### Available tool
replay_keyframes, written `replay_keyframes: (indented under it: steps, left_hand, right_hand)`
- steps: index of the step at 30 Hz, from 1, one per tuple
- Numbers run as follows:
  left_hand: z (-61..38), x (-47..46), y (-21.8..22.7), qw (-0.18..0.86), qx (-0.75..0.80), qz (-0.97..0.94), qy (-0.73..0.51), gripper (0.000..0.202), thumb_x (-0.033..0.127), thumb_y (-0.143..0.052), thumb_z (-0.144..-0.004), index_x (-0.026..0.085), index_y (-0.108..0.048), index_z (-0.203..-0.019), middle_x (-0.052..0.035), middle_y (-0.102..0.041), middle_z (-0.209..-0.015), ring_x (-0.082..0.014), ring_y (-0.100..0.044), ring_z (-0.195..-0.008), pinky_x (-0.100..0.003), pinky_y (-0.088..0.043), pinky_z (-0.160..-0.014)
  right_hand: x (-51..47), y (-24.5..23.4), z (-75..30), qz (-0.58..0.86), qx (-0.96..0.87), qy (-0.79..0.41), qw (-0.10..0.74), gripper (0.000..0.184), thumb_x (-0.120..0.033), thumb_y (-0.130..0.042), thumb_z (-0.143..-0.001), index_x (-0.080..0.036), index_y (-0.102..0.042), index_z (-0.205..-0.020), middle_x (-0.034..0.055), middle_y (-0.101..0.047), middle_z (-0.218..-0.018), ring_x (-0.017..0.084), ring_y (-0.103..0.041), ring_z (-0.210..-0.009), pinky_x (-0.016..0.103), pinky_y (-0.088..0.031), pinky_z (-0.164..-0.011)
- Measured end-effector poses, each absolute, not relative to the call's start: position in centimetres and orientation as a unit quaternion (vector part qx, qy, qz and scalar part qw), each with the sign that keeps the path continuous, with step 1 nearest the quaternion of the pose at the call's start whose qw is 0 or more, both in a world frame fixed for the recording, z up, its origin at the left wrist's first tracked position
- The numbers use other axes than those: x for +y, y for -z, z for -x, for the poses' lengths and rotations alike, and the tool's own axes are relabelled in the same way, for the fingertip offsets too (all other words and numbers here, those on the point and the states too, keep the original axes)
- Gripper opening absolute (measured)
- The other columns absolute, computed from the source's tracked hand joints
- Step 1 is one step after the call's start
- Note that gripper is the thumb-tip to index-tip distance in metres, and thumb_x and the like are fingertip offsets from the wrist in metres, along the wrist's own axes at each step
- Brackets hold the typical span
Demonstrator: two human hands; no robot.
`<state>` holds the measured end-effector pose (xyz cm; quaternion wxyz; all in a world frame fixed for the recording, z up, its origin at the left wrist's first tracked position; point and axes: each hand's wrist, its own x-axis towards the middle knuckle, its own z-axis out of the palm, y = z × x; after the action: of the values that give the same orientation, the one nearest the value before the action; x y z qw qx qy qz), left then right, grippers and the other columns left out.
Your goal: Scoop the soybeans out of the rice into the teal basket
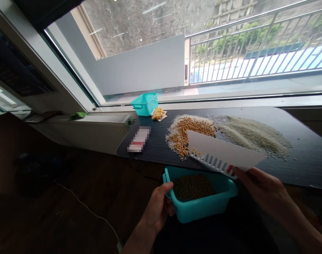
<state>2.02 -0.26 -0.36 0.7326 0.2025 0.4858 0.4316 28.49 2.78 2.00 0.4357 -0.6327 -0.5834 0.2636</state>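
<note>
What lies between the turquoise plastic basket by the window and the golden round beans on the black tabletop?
In the head view: a crumpled yellowish item on something white, then black tabletop and white grains fringing the beans.

Outdoors you have a metal railing (pixel 262 44); on your left, a pale radiator (pixel 105 132), with a white cable (pixel 97 216) lower down.

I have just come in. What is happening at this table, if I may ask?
A person is working with both hands beside a dark table. The left hand grips one end of a teal tub, which holds small dark grains. The right hand holds a white slotted card, its far end by a heap of yellow beans. White grains lie around those beans, and a pale heap is spread to their right.
</note>
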Motion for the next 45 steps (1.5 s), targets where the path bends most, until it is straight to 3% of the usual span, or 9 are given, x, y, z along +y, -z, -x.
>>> replay_keyframes:
  steps: [7,15,29,40,45]
  left_hand:
    - [-2.4,0.0,0.7,0.735,0.482,-0.203,-0.432,0.043,0.047,-0.068,-0.064,0.02,-0.038,-0.049,0.0087,-0.031,-0.04,-0.0059,-0.034,-0.033,-0.02,-0.022,-0.036]
    - [-2.5,0.0,0.7,0.744,0.467,-0.212,-0.429,0.043,0.046,-0.066,-0.067,0.019,-0.038,-0.049,0.008,-0.033,-0.04,-0.0055,-0.033,-0.034,-0.02,-0.022,-0.036]
    - [-2.6,0.3,1.0,0.741,0.476,-0.19,-0.433,0.043,0.048,-0.07,-0.062,0.019,-0.041,-0.049,0.0086,-0.032,-0.039,-0.0055,-0.033,-0.032,-0.02,-0.022,-0.035]
    - [-2.7,0.4,1.0,0.733,0.501,-0.161,-0.431,0.041,0.047,-0.071,-0.06,0.019,-0.042,-0.052,0.0085,-0.034,-0.041,-0.0053,-0.033,-0.034,-0.019,-0.022,-0.035]
    - [-2.9,0.5,0.9,0.735,0.49,-0.179,-0.432,0.041,0.047,-0.07,-0.062,0.018,-0.042,-0.051,0.008,-0.034,-0.042,-0.0055,-0.033,-0.034,-0.02,-0.022,-0.036]
  right_hand:
    - [5.6,-3.7,-29.6,0.654,-0.599,-0.203,0.415,0.037,-0.056,-0.056,-0.068,-0.021,-0.068,-0.068,0.0009,-0.068,-0.062,0.019,-0.061,-0.061,0.029,-0.048,-0.055]
    - [3.9,-5.6,-29.3,0.64,-0.612,-0.178,0.43,0.037,-0.058,-0.057,-0.068,-0.023,-0.068,-0.064,0.0023,-0.071,-0.067,0.022,-0.064,-0.065,0.031,-0.05,-0.057]
    - [4.4,-3.1,-25.4,0.515,-0.704,-0.243,0.424,0.025,-0.039,-0.056,-0.079,-0.022,-0.073,-0.083,0.0009,-0.074,-0.082,0.02,-0.067,-0.073,0.028,-0.054,-0.066]
    - [5.9,-1.8,-27.4,0.601,-0.641,-0.185,0.439,0.03,-0.046,-0.057,-0.075,-0.02,-0.071,-0.069,0.0005,-0.07,-0.064,0.018,-0.063,-0.059,0.025,-0.048,-0.052]
    - [6.6,-2.6,-28.5,0.618,-0.625,-0.171,0.445,0.028,-0.046,-0.057,-0.074,-0.021,-0.071,-0.074,-0.0002,-0.069,-0.064,0.017,-0.062,-0.059,0.025,-0.047,-0.052]
